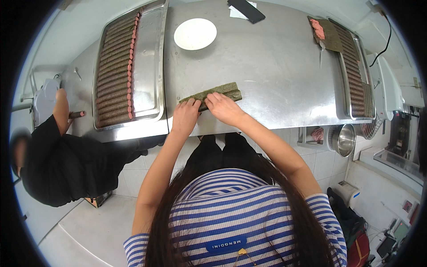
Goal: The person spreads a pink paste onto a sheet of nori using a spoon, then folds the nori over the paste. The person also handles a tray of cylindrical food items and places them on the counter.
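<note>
While both hands press down on the seaweed roll (212,94), the step in hand reads as rolling: the dark green sheet is already curled into a long log on the steel table (275,62), near its front edge.

Left hand (186,113) sits on the roll's left end, fingers flat and close together, tips on the wrap. Right hand (224,108) sits just beside it, covering the middle, fingers curved over the top. Neither grips around it; both press from above. The right end of the roll sticks out bare, past the right hand.

Relative to the roll: the white plate (195,34) lies well behind it, the tray of finished rolls (153,58) to its left, a second tray (356,80) far to its right.

Next move, my guess: even pressure along the full length, roll forward to close the seam. Risk: the uncovered right end stays loose.
</note>
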The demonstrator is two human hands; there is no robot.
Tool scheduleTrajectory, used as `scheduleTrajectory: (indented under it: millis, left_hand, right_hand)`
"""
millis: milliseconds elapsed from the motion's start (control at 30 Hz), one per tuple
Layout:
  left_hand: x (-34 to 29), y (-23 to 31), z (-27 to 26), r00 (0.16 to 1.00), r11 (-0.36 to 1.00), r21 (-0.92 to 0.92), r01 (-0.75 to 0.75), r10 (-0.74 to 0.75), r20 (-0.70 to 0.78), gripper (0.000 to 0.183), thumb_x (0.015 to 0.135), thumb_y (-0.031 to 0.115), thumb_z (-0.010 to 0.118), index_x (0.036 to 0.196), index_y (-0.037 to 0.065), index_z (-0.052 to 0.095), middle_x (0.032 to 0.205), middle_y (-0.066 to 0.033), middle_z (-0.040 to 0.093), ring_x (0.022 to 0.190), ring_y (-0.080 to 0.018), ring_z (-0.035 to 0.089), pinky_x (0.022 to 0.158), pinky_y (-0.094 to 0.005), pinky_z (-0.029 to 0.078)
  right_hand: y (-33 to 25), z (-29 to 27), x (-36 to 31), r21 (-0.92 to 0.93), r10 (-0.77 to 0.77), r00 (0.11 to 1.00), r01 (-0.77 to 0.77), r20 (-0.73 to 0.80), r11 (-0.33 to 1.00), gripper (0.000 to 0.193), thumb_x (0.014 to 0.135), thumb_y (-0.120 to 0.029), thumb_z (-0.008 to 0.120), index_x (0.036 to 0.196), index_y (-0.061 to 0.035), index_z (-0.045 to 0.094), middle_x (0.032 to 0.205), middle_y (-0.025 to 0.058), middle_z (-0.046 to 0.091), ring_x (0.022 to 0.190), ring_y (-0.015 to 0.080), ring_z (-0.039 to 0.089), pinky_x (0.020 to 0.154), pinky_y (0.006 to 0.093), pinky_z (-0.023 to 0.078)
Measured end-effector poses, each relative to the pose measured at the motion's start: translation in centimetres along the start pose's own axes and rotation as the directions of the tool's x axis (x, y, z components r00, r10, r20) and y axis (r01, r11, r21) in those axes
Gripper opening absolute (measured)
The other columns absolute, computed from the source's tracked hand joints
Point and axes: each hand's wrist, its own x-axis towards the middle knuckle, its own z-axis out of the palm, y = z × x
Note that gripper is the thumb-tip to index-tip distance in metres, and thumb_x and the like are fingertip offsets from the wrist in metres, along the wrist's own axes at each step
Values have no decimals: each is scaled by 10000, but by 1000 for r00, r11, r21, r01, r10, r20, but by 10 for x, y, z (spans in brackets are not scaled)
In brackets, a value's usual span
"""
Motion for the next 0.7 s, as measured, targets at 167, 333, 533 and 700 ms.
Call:
scheduleTrajectory:
  millis: [167, 333, 533, 700]
  left_hand:
    - [2, -1, -2, 1000, 1000, -19, -13, 13, -10, 289, 742, 171, 744, 986, 103, 605, 911, -65, 638, 859, -264, 652, 729, -388, 511]
    - [6, -1, -4, 999, 999, -21, -33, 33, 5, 280, 751, 185, 741, 989, 107, 615, 910, -65, 645, 844, -267, 658, 721, -390, 527]
    - [9, -4, -7, 998, 997, -78, 25, -20, 64, 283, 746, 176, 744, 1005, 108, 653, 934, -71, 642, 836, -297, 657, 728, -405, 536]
    - [16, -7, -10, 994, 994, -107, 36, -24, 110, 313, 729, 173, 755, 1016, 106, 647, 958, -77, 636, 833, -312, 655, 724, -412, 536]
  right_hand:
    - [16, -9, -14, 11, 96, 995, -97, 27, 995, 179, 772, -81, 557, 901, 24, 623, 944, 114, 579, 948, 247, 571, 837, 334, 491]
    - [40, -18, -38, 37, 206, 973, -211, 103, 977, 163, 781, -63, 548, 896, 30, 617, 942, 139, 582, 955, 268, 581, 838, 357, 498]
    - [44, -39, -29, 27, 248, 955, -256, 159, 966, 150, 775, -51, 548, 889, 26, 610, 963, 144, 587, 958, 273, 582, 836, 357, 496]
    - [12, -10, 3, 139, -27, 998, 34, -53, 990, 145, 770, -70, 555, 869, 19, 613, 933, 119, 600, 945, 258, 584, 843, 342, 492]
